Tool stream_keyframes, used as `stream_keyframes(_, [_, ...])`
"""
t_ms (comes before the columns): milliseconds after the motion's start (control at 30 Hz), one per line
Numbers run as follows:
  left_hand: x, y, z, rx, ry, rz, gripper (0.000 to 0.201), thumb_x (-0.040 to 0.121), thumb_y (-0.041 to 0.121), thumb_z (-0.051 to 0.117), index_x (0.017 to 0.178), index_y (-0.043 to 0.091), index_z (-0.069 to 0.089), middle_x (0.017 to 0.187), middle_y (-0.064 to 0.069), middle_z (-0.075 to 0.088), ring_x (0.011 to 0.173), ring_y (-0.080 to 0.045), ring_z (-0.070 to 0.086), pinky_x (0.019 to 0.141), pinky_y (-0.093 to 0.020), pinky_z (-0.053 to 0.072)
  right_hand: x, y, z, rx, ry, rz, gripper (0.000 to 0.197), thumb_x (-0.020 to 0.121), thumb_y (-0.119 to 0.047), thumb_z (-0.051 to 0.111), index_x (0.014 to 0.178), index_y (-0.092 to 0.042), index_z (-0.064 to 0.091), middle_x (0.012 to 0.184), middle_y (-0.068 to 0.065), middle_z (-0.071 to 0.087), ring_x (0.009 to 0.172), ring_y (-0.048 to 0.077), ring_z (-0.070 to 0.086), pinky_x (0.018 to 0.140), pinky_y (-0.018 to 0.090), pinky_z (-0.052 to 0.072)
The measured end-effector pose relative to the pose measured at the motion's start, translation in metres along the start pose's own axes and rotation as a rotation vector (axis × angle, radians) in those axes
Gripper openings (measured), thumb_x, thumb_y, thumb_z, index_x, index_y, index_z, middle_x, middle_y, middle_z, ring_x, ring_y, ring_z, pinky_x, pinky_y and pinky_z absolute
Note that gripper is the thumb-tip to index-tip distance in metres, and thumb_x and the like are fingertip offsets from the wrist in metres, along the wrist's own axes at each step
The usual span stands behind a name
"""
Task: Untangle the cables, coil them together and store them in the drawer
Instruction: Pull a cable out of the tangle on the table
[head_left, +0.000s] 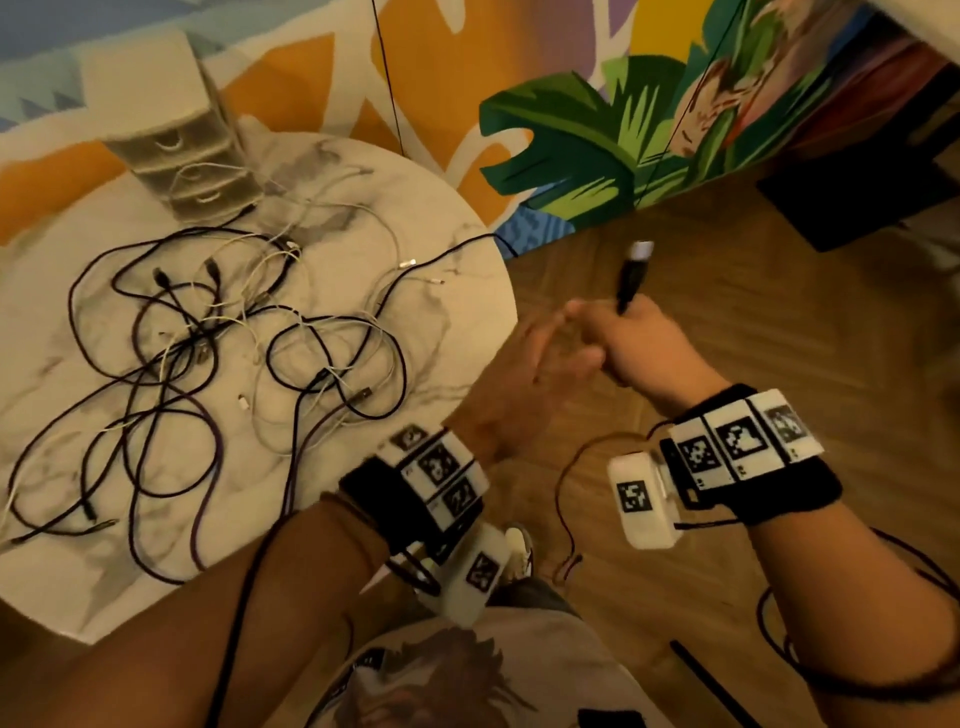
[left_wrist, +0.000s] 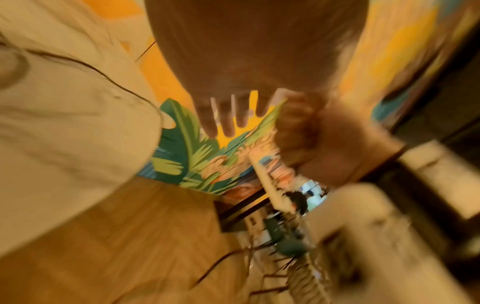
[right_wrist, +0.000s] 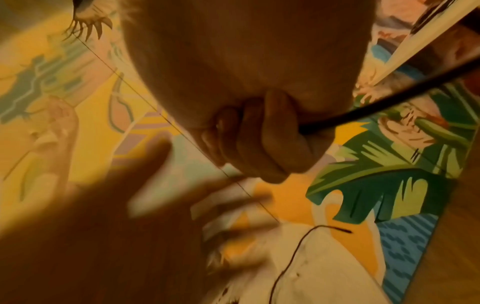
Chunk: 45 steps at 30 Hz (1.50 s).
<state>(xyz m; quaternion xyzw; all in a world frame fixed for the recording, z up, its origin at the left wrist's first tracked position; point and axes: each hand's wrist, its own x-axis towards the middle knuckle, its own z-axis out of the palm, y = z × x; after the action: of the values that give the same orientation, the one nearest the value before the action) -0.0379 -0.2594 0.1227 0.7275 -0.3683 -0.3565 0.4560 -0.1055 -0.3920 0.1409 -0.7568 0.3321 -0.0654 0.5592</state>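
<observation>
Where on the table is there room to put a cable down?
Bare marble lies along the table's right edge, and at the near edge below the black loops. The middle is crowded with tangled cables, right up to the drawer box.

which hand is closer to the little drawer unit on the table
Left. The left hand hangs just off the table's near right edge, fingers straight, well short of the drawer unit at the back. The right hand, gripping a black cable, is farther right over the floor.

Blurred left hand (left_wrist: 233, 82), fingers spread (right hand (left_wrist: 319, 139) fisted beside it)
</observation>
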Motion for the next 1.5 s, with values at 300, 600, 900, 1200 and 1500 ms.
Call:
stream_keyframes(300, [0.06,0.064,0.01,-0.019,0.107,0.178,0.037,0.1,0.03,0.039,0.082,0.007,0.062,0.079,-0.003,0.064,0.075,-0.015,0.061,0.073,-0.027,0.048,0.013,0.019,-0.005,0.08,-0.056,-0.26,0.031,0.091,-0.004,0.052,0.08,-0.033,0.053,0.077,-0.013,0.055,0.065,-0.001,0.053,0.062,0.018,0.044])
stream_keyframes(600, [0.073,0.105,-0.008,0.425,0.155,0.504,0.03,0.099,0.024,0.043,0.071,0.033,0.035,0.051,0.018,0.031,0.044,0.003,0.039,0.048,-0.009,0.028,0.055,0.104,0.005,0.11,0.186,0.075,0.051,0.089,-0.009,0.055,0.047,-0.018,0.028,0.032,-0.012,0.022,0.033,0.006,0.021,0.04,0.019,0.016])
stream_keyframes(900, [0.072,0.141,-0.063,0.94,0.262,0.756,0.03,0.097,0.03,0.041,0.079,0.009,0.054,0.056,0.018,0.023,0.042,-0.003,0.02,0.041,-0.017,0.016,0.074,0.161,-0.011,0.021,0.186,0.384,0.048,0.091,-0.018,0.056,0.051,-0.017,0.028,0.051,0.0,0.025,0.048,0.015,0.022,0.041,0.022,0.02])
stream_keyframes(1200, [0.102,0.061,0.0,0.79,-0.085,0.02,0.031,0.094,0.044,0.048,0.088,0.016,0.062,0.065,0.009,0.044,0.07,-0.014,0.048,0.053,-0.026,0.026,0.085,0.107,-0.003,0.032,0.133,0.074,0.04,0.09,-0.022,0.053,0.054,-0.005,0.048,0.05,0.01,0.047,0.043,0.009,0.04,0.043,0.026,0.031])
stream_keyframes(1500, [0.129,0.047,0.014,0.584,0.137,0.103,0.024,0.096,0.03,0.048,0.093,0.008,0.059,0.076,0.0,0.055,0.071,-0.018,0.053,0.062,-0.03,0.036,0.052,0.111,-0.009,-0.111,-0.007,-0.065,0.041,0.093,-0.027,0.05,0.056,-0.01,0.044,0.051,0.005,0.043,0.045,0.02,0.035,0.049,0.038,0.031])
